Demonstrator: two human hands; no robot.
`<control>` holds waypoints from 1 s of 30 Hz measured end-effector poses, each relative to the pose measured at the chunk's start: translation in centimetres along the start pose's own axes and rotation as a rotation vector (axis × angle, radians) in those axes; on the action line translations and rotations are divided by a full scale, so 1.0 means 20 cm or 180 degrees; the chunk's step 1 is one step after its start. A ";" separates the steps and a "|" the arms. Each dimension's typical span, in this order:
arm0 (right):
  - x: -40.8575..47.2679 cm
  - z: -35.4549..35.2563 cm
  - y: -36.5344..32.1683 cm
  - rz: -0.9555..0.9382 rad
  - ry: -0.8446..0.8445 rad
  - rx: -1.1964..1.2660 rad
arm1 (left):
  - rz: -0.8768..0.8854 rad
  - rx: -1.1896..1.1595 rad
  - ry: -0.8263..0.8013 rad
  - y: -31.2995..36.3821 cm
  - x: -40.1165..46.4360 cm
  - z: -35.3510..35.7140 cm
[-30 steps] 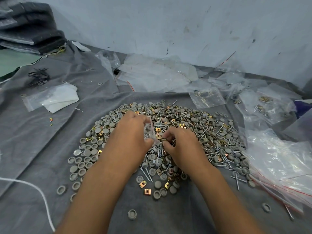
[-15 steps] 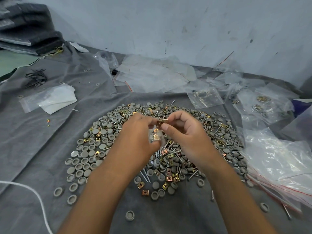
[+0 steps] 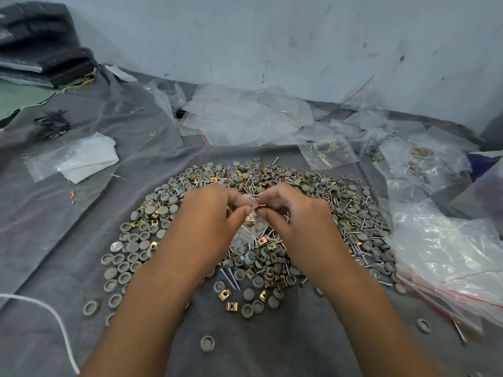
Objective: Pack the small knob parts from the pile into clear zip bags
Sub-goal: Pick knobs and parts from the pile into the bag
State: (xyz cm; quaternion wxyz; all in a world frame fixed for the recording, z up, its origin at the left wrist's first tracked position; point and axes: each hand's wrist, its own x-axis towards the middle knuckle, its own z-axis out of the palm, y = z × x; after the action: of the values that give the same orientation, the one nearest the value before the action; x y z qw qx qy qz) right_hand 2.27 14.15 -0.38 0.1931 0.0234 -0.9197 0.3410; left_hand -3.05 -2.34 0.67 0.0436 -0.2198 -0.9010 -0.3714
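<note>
A broad pile (image 3: 321,202) of grey round knob caps, brass square clips and silver screws lies on the grey cloth (image 3: 49,240). Above its middle, my left hand (image 3: 209,221) pinches the mouth of a small clear zip bag (image 3: 249,231) that hangs down with a brass clip inside. My right hand (image 3: 296,224) pinches a small brass part (image 3: 261,206) at the bag's red-lined opening. Both hands meet fingertip to fingertip over the pile.
Empty clear zip bags (image 3: 239,118) are heaped at the back by the wall. Filled bags (image 3: 328,153) lie back right, and a large plastic bag stack (image 3: 446,257) is at the right. A white cord (image 3: 54,322) crosses the lower left. Loose caps (image 3: 207,343) dot the front.
My right hand rose from the pile with a brass part and brought it to the bag mouth. The left hand lifted the bag slightly; both hands have closed together.
</note>
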 end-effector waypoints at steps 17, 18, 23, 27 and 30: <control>0.01 -0.01 -0.02 0.0028 0.0089 0.0407 | -0.0071 -0.0010 0.0154 0.01 0.00 0.00; 0.01 0.00 -0.02 -0.0006 0.0077 0.0211 | -0.0092 -0.0038 0.0153 0.02 0.00 0.00; 0.03 0.01 0.02 -0.0073 0.0096 -0.0070 | -0.0172 -0.0148 0.0095 0.02 0.00 0.00; 0.05 0.00 0.09 0.0348 -0.0277 -0.0401 | -0.0325 -0.0298 0.0180 0.01 0.00 -0.01; 0.02 0.07 0.08 0.0475 -0.0974 -0.0876 | -0.0339 -0.0236 0.0238 0.01 0.01 -0.02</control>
State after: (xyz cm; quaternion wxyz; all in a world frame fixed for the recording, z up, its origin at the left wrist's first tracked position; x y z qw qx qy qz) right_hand 1.12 14.63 -2.20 0.0268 -0.0199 -0.9754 0.2181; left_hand -3.13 -2.44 1.14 0.0492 -0.1590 -0.8948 -0.4142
